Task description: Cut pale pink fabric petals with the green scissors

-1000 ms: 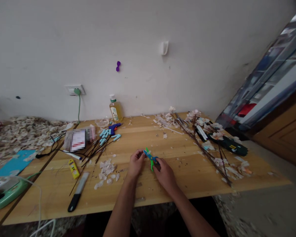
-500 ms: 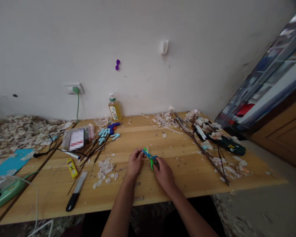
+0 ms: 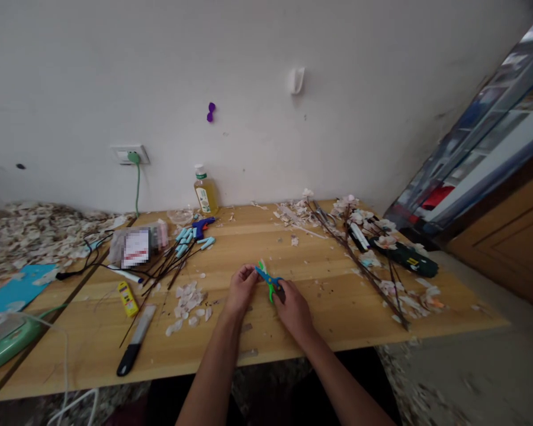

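A pair of blue and green scissors [image 3: 272, 280] is gripped by my right hand [image 3: 294, 309], its fingers in the handle loops. The blades point up and left, slightly apart, right at the fingertips of my left hand [image 3: 241, 291]. My left hand is closed in a pinch. Whatever lies between its fingers is too small to make out, though a whitish bit shows by the blades. On the table left of my left hand lies a loose group of pale, petal-like flakes [image 3: 189, 299].
Left stand a box cutter [image 3: 136, 342], a yellow pack [image 3: 128, 299], dark twigs with light-blue ends [image 3: 184, 242], a blue glue gun [image 3: 203, 226] and a bottle [image 3: 205, 192]. A flowered branch [image 3: 359, 260] and a dark green pouch [image 3: 408, 258] lie right. Flakes heap far left [image 3: 39, 231].
The scissor blades look a little further apart than before. Both hands stay in nearly the same place, and the whole view has shifted slightly.
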Demonstrator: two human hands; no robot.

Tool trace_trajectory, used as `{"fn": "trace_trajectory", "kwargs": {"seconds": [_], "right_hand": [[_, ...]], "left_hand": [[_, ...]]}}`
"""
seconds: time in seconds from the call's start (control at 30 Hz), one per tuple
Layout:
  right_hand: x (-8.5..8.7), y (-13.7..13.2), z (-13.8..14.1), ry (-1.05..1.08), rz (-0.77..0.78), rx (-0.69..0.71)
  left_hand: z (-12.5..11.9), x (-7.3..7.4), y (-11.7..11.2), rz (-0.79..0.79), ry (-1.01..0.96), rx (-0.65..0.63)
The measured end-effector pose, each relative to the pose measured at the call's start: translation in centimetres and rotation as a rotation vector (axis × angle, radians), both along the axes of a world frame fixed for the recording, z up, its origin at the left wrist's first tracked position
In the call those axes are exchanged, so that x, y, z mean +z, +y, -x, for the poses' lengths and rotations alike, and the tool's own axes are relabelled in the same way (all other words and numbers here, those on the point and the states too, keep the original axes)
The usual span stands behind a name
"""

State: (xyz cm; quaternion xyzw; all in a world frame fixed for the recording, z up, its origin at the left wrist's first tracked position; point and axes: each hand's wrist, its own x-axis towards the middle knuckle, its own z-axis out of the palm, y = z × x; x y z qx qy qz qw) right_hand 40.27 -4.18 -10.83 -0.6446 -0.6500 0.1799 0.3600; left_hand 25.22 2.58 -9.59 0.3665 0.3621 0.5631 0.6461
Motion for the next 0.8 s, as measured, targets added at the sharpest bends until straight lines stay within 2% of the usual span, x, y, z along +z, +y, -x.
{"fn": "trace_trajectory", "kwargs": {"seconds": [0.27, 0.8], "right_hand": [[-0.26, 0.01, -0.04, -0.004, -0.02, -0.005], [-0.28, 0.04, -0.11, 0.017, -0.001, -0.008]], "left_hand": [[0.24, 0.89, 0.01, -0.063, 0.081, 0.037], [0.56, 0.76, -0.03, -0.005, 0.085, 0.033]]}}
